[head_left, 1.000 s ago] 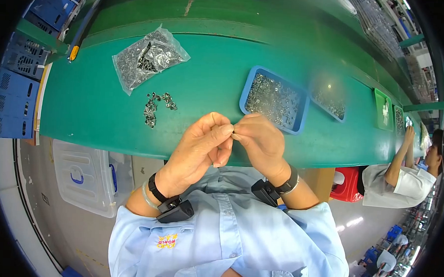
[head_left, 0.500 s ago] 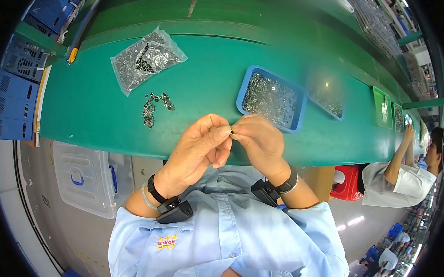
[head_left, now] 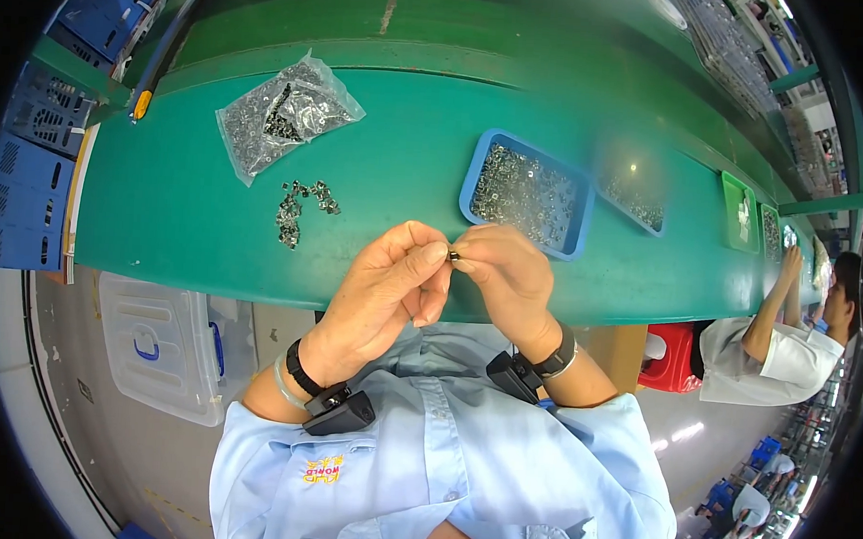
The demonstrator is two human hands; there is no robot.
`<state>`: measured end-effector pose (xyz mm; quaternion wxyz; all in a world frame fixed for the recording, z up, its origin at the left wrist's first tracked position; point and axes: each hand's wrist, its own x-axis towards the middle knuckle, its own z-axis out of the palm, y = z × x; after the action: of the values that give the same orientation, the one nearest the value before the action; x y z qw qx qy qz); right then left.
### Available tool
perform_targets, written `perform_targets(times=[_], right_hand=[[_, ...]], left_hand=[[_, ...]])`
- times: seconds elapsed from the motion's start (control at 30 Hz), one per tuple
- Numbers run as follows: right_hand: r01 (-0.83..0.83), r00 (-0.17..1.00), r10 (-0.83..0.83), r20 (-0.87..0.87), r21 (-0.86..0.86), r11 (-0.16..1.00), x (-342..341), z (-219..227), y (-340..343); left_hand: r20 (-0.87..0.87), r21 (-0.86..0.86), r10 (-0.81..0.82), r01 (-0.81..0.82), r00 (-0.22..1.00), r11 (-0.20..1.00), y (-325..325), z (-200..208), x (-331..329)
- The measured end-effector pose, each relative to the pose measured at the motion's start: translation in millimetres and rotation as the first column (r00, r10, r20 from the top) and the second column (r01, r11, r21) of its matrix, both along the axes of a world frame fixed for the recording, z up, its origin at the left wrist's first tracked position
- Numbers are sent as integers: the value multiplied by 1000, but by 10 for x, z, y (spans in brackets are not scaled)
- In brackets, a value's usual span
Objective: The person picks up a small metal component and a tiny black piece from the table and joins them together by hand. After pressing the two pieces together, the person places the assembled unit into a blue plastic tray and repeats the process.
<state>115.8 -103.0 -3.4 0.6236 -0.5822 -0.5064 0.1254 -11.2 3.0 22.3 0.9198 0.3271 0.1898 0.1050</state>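
Observation:
My left hand (head_left: 393,273) and my right hand (head_left: 510,271) meet above the near edge of the green table. Between their pinched fingertips is a small dark metal part (head_left: 453,256), gripped from both sides; its exact shape is too small to make out. Just beyond my right hand stands a blue tray (head_left: 583,214) filled with many small shiny metal pieces. A loose pile of small dark and silver parts (head_left: 289,215) lies to the left of my hands. Behind that pile rests a clear plastic bag (head_left: 250,132) full of similar parts.
A second blue tray (head_left: 657,229) with metal pieces adjoins the first, partly blurred. Farther right are a green tray (head_left: 735,201) and a seated person (head_left: 770,352) by a red stool (head_left: 668,355). At left lie a yellow-tipped cutter (head_left: 143,105), blue crates (head_left: 30,194) and a lidded clear box (head_left: 154,344).
My right-hand fingers have shifted slightly, and more of the small dark part shows between the fingertips. My left hand has stayed in place.

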Motion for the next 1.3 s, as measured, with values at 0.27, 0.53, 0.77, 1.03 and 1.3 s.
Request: perform_targets(times=[0.27, 0.53, 0.77, 1.03, 1.3], right_hand=[[4, 999, -4, -39, -2, 1000, -33, -8, 16], [188, 942, -162, 293, -63, 980, 191, 112, -43], [387, 805, -198, 559, -243, 889, 527, 345, 283], [113, 746, 222, 628, -449, 887, -296, 57, 1064], [0, 812, 231, 536, -395, 919, -295, -4, 1124]], left_hand=[[19, 21, 2, -3, 1000, 1000, 10, -28, -16], [6, 13, -25, 25, 1000, 1000, 54, -96, -8], [-15, 22, 2, -2, 1000, 1000, 263, -313, -378], [-7, -23, 77, -77, 997, 997, 452, -342, -752], [-31, -8, 180, -181, 983, 984, 561, -355, -877]])
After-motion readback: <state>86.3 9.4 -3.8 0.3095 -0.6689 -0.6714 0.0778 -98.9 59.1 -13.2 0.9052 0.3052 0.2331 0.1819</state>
